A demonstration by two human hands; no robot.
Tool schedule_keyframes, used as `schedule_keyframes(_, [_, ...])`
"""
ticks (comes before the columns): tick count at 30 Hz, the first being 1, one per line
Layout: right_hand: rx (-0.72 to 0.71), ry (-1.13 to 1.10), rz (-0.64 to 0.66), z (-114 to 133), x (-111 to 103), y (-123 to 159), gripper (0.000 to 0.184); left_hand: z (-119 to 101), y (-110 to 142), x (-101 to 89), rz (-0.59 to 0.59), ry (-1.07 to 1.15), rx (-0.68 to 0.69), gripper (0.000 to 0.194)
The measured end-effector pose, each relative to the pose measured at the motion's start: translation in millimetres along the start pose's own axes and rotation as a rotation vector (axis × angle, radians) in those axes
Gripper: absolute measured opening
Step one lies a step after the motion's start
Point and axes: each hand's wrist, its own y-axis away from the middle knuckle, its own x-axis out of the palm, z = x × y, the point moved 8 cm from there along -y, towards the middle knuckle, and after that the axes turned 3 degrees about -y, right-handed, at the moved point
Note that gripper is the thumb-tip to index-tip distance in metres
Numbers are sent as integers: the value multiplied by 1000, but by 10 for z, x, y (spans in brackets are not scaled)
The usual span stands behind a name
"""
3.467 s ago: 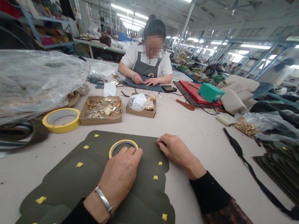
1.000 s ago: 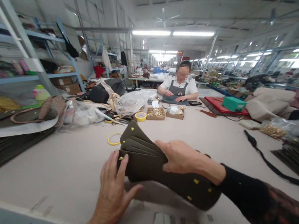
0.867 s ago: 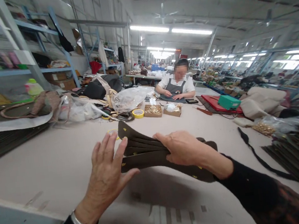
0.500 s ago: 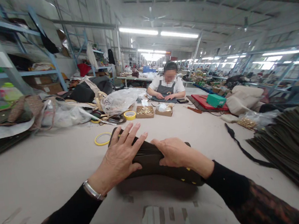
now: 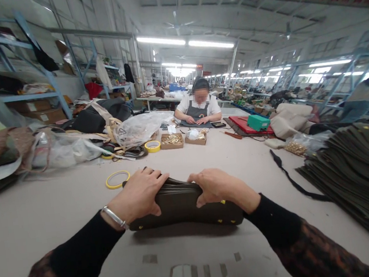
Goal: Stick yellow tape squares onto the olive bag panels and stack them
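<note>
A stack of dark olive-brown panels point(image 5: 182, 207) stands on its long edge on the pale table, several layers showing along the top. Small yellow marks dot its lower corners. My left hand point(image 5: 140, 192) grips the stack's left part, fingers over the top and thumb on the near face. On the right part, my right hand point(image 5: 215, 186) holds it the same way, its fingers partly behind the stack. A roll of yellow tape point(image 5: 118, 180) lies flat just beyond my left hand.
A larger stack of dark panels point(image 5: 359, 181) and a black strap point(image 5: 296, 183) lie at right. Beyond are a second tape roll point(image 5: 152, 147), boxes of gold-coloured metal pieces point(image 5: 172, 141), plastic bags point(image 5: 136, 128) and a green box point(image 5: 258, 122). A person point(image 5: 197, 106) works across the table.
My left hand, spread with fingers raised before, has closed over the stack's left part. The stack now stands more level and upright. My right hand keeps its hold. The view has shifted slightly right.
</note>
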Motion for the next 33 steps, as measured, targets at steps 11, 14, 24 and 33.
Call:
schedule_keyframes(11, [-11,-491,-313,-334,60,603,62,-169,-59,329,118,204,83,37])
schedule_keyframes(14, [130,-861,-702,-792,258,1010,56,-142,-35,400,79,243,77,35])
schedule_keyframes(24, [343,-1403,-1205,-732,1234,1272,69,-119,-124,443,12,274,43,28])
schedule_keyframes(33, [304,-1461,-1118,-635,1168,837,73,-145,-147,434,19,309,79,25])
